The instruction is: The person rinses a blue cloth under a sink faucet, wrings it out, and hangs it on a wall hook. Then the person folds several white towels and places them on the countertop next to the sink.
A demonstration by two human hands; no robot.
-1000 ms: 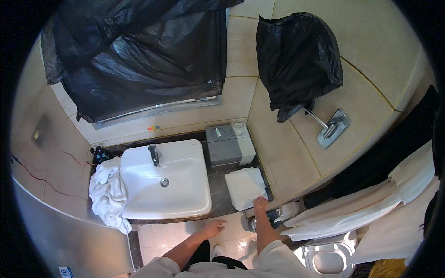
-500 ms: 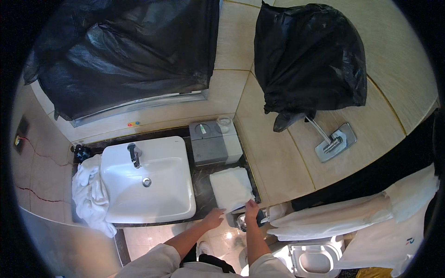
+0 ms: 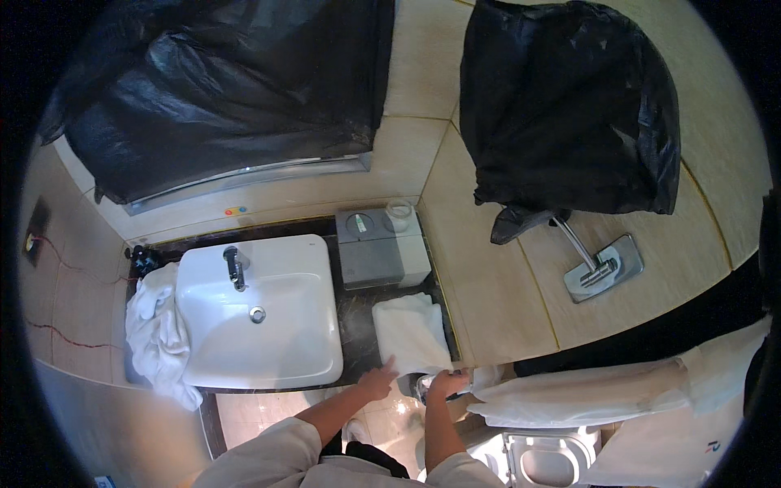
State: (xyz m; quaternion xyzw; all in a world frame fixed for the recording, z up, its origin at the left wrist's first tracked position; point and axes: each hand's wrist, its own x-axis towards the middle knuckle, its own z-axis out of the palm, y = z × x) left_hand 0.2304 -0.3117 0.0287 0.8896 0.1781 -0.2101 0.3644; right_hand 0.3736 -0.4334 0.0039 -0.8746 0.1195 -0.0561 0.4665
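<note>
A folded white towel (image 3: pixel 412 329) lies on the dark counter, right of the white washbasin (image 3: pixel 325 350). My left hand (image 3: pixel 377 381) is at the towel's near left corner, open, with a finger stretched towards its edge. Just below the towel's near right corner, my right hand (image 3: pixel 450 382) is beside a shiny metal fixture (image 3: pixel 422 389) at the counter's front. The right fingers are curled, and what they hold, if anything, is hidden.
A grey box (image 3: pixel 370 252) stands behind the towel. A crumpled white towel (image 3: pixel 161 337) drapes left of the basin. Black plastic covers a wall mirror (image 3: pixel 236 89) and a wall-mounted arm (image 3: pixel 573 240). At right are a toilet (image 3: pixel 549 464) and hanging white cloth (image 3: pixel 586 394).
My right hand has left the towel's near right corner and moved slightly nearer to me, by the metal fixture. My left hand stays near the towel. The view has shifted a little.
</note>
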